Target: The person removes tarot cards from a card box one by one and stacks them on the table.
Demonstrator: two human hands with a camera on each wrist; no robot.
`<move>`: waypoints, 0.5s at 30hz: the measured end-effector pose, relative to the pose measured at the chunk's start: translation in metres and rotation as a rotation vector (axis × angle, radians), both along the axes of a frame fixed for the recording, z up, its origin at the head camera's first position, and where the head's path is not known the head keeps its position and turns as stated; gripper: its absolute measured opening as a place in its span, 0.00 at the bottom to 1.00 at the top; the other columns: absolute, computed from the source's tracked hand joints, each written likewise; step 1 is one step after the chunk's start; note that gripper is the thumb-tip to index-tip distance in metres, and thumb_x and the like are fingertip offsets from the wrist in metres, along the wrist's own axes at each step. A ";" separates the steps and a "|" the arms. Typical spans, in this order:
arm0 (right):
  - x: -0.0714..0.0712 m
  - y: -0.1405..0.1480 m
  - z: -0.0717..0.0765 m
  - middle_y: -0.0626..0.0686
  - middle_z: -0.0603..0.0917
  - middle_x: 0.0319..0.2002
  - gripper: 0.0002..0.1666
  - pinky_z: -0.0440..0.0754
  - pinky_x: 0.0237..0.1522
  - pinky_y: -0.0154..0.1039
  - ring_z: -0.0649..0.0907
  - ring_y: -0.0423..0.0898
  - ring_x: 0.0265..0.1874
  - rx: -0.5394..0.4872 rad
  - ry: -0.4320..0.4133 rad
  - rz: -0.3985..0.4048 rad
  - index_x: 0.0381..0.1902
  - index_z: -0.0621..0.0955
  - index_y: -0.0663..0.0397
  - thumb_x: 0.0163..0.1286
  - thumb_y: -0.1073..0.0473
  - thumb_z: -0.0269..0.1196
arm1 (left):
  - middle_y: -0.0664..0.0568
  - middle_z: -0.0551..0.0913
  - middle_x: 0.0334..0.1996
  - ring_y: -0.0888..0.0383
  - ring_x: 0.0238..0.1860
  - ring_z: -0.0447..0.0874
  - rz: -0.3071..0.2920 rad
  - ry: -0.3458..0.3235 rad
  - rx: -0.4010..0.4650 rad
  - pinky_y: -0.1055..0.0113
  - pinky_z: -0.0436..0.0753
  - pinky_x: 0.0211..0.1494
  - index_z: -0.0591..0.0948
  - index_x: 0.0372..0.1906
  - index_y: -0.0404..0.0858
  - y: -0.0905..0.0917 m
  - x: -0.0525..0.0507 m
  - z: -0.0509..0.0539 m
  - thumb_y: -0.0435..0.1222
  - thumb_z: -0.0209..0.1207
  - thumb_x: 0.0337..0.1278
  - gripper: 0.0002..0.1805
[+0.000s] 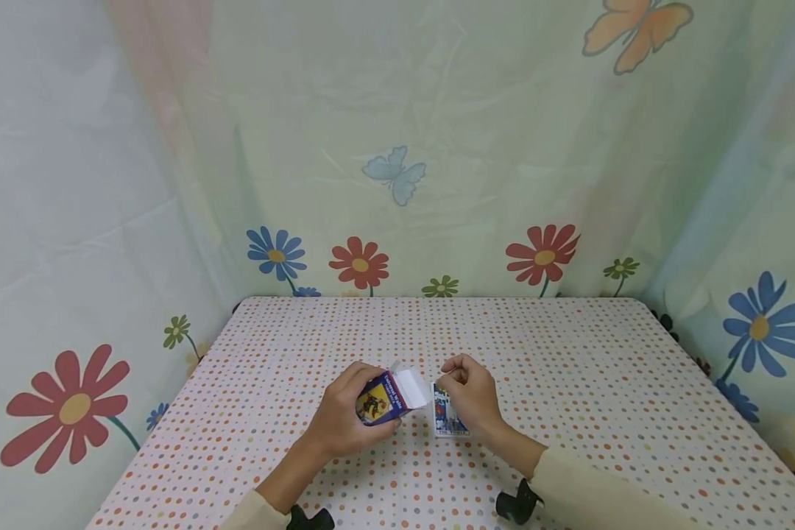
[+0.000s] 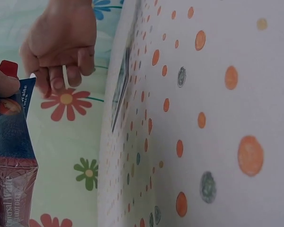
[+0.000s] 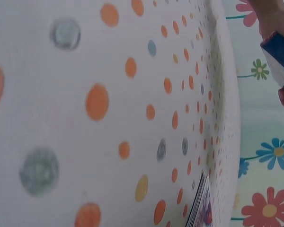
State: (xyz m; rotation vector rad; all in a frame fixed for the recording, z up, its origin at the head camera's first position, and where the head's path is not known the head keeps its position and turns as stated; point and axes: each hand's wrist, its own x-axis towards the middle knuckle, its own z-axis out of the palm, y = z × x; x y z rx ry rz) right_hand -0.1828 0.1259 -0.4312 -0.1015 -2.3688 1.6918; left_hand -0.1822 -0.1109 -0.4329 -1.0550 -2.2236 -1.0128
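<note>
A blue and yellow tarot deck box (image 1: 380,400) with its white flap raised is gripped in my left hand (image 1: 341,416), just above the table. "Universal Waite Tarot Deck" is printed on the box (image 2: 12,137), seen at the left edge of the left wrist view. To its right, a stack of tarot cards (image 1: 445,416) lies face up on the table, partly covered by my right hand (image 1: 473,394). In the left wrist view the right hand (image 2: 61,42) hovers above the stack, fingers loosely bent, with nothing visible in them. The right wrist view catches the cards (image 3: 202,208) edge-on.
A white cloth with coloured dots covers the table (image 1: 536,346). Curtains printed with flowers and butterflies (image 1: 397,88) hang behind and on both sides. A dark wrist mount (image 1: 518,502) sits by the right sleeve, another (image 1: 310,519) by the left.
</note>
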 end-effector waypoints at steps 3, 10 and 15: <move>0.002 -0.003 0.001 0.51 0.78 0.28 0.13 0.75 0.36 0.33 0.77 0.45 0.30 -0.025 0.024 -0.002 0.42 0.80 0.60 0.57 0.68 0.64 | 0.53 0.78 0.52 0.62 0.45 0.80 -0.004 -0.001 -0.004 0.74 0.84 0.43 0.76 0.60 0.40 0.000 -0.001 0.000 0.46 0.77 0.41 0.38; 0.007 -0.011 0.004 0.51 0.78 0.30 0.13 0.74 0.40 0.36 0.76 0.45 0.34 -0.055 0.083 -0.003 0.43 0.79 0.57 0.60 0.66 0.67 | 0.53 0.78 0.52 0.62 0.45 0.80 -0.005 0.005 -0.004 0.74 0.84 0.43 0.76 0.60 0.39 0.001 -0.001 0.000 0.45 0.78 0.40 0.38; 0.010 -0.014 0.003 0.54 0.77 0.33 0.14 0.73 0.34 0.31 0.76 0.45 0.35 -0.166 0.146 0.066 0.45 0.79 0.57 0.62 0.68 0.68 | 0.52 0.78 0.51 0.62 0.44 0.81 0.001 0.008 -0.002 0.75 0.84 0.43 0.77 0.59 0.38 0.001 -0.001 0.000 0.45 0.78 0.39 0.38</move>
